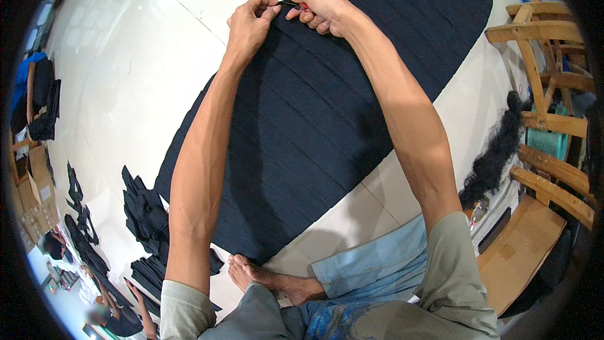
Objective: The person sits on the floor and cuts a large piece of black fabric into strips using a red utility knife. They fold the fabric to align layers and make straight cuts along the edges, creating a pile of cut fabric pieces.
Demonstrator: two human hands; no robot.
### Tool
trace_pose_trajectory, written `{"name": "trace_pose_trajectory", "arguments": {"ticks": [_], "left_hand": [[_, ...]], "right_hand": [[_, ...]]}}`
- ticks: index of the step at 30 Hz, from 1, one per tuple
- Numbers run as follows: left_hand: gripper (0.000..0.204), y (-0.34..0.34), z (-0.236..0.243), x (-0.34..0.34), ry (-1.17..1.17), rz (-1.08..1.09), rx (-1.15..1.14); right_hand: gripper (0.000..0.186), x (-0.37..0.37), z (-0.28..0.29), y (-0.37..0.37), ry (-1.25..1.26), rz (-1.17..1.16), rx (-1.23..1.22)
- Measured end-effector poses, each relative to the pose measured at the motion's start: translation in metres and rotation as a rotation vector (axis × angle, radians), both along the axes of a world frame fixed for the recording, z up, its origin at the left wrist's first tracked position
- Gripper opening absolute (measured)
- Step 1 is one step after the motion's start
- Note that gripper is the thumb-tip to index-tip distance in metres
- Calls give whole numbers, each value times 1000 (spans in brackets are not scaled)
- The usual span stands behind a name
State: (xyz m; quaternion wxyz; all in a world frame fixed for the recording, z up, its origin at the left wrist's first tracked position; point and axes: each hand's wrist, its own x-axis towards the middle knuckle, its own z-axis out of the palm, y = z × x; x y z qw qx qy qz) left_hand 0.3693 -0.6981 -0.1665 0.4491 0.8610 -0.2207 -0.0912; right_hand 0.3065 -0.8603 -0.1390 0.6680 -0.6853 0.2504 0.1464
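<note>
A long, dark navy-black cloth with parallel ridges or folds across it lies spread over the floor in front of me. At its far left edge my left hand is closed in a pinch on a bit of the black fabric. Right beside it, my right hand wraps round a small red-handled tool. The tool's dark tip points toward the left fingertips, at the pinched fabric. Fingers hide most of the tool, so its exact kind does not show.
Wooden stools or chair frames, a dark tuft of fibre and a cardboard sheet are at the right. Black cloth pieces lie at lower left, near other people. My bare foot is by the cloth's near corner.
</note>
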Motion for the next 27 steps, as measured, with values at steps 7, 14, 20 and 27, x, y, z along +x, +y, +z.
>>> {"name": "trace_pose_trajectory", "arguments": {"ticks": [7, 14, 20, 27], "left_hand": [[16, 1, -4, 1, 56, -8, -54], [16, 2, -2, 0, 48, -40, -56], [19, 4, -4, -2, 41, -45, -8], [46, -24, 0, 12, -184, -79, 296]], "right_hand": [[42, -4, -1, 2, -66, -31, -3], [40, -3, -7, 9, -64, -88, -88], [38, 2, -10, 13, -55, -114, -161], [46, -26, -6, -12, -275, -382, 265]]}}
